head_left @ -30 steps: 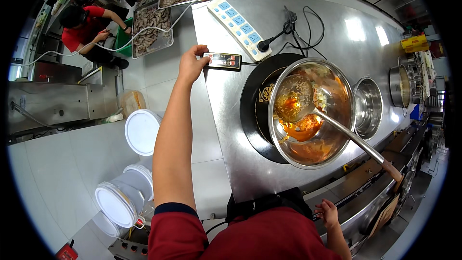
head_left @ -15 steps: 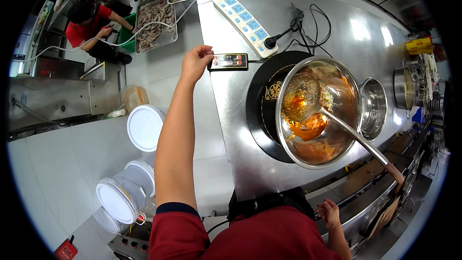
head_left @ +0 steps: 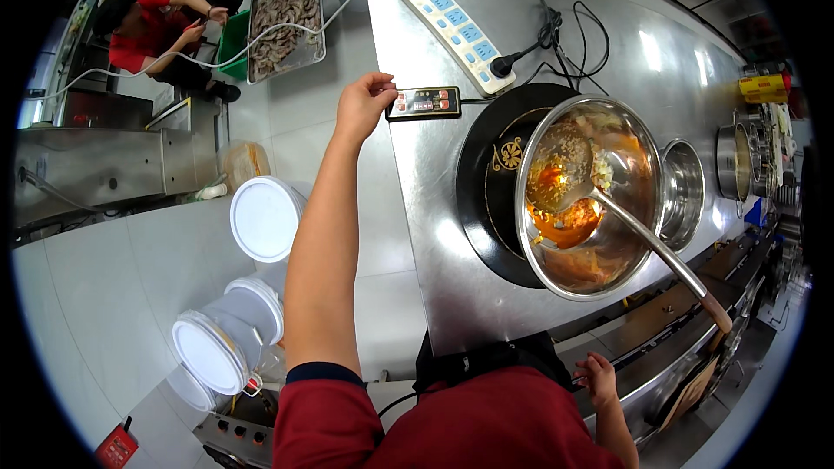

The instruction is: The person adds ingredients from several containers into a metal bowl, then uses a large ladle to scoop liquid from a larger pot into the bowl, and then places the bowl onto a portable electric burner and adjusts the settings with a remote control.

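Observation:
My left hand (head_left: 365, 104) reaches over the table's left edge, fingers bent together at the left end of a small black control panel (head_left: 424, 103) with red buttons. The thumb meets the panel's end; its exact hold is partly hidden. A cord joins the panel to a round black induction cooker (head_left: 495, 200). On the cooker rests a tilted steel bowl (head_left: 647, 174) holding orange-red oil and chopped pale bits. A ladle (head_left: 647, 230) with a wooden handle end lies in it, its cup in the oil. My right hand (head_left: 597, 379) hangs beside my waist, fingers loosely bent and apart, holding nothing.
A white power strip (head_left: 452, 26) with a black plug and coiled cord lies on the steel table (head_left: 599, 52). Another steel bowl (head_left: 684, 195) stands right of the cooker. White lidded buckets (head_left: 266, 219) stand on the floor. Beyond, people in red work near trays of shrimp (head_left: 285, 30).
The view has shifted slightly, moving the table and bowl a little right and up in the picture. My left hand stays at the panel. A co-worker at the far left has raised an arm.

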The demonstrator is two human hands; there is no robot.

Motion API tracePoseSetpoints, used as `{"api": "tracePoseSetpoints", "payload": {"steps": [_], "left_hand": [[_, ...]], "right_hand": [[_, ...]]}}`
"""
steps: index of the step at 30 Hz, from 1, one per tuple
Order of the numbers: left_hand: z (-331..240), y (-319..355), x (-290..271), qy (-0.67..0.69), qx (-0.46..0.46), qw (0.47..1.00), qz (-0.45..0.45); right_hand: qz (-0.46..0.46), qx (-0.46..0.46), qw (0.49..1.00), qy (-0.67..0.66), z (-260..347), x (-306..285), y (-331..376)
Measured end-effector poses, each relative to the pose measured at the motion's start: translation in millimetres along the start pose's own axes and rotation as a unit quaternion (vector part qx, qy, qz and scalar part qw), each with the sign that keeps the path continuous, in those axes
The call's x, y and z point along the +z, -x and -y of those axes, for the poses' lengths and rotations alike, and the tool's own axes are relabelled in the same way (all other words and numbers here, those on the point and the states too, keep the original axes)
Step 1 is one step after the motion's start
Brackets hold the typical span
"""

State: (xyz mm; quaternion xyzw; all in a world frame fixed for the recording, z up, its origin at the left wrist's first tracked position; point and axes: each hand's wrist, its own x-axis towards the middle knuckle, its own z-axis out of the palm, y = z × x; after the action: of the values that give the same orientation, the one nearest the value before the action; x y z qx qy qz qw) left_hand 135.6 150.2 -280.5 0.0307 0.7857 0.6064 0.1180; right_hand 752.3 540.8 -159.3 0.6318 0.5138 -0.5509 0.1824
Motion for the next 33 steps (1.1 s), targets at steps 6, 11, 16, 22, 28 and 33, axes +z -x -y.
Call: {"api": "tracePoseSetpoints", "payload": {"steps": [6, 11, 16, 22, 28, 33], "left_hand": [[2, 3, -1, -0.005, -0.010, 1.000, 0.000], [-6, 10, -1, -0.098, 0.026, 0.995, 0.013], [-9, 13, 1, -0.115, 0.029, 0.993, 0.016], [-11, 14, 3, -0.136, 0.029, 0.990, 0.014], [-11, 16, 3, -0.165, 0.037, 0.985, 0.012], [-16, 16, 5, -0.238, 0.040, 0.970, 0.007]], "right_hand": [[0.010, -0.006, 1.000, 0.001, 2, -3, -3], [0.004, -0.001, 1.000, -0.009, 8, 1, 3], [0.008, -0.004, 1.000, -0.003, 6, -2, 0], [0.010, -0.004, 1.000, -0.001, 5, 0, -2], [0.007, 0.001, 1.000, 0.007, 7, 2, 0], [0.012, -0.004, 1.000, 0.012, 4, 1, -7]]}}
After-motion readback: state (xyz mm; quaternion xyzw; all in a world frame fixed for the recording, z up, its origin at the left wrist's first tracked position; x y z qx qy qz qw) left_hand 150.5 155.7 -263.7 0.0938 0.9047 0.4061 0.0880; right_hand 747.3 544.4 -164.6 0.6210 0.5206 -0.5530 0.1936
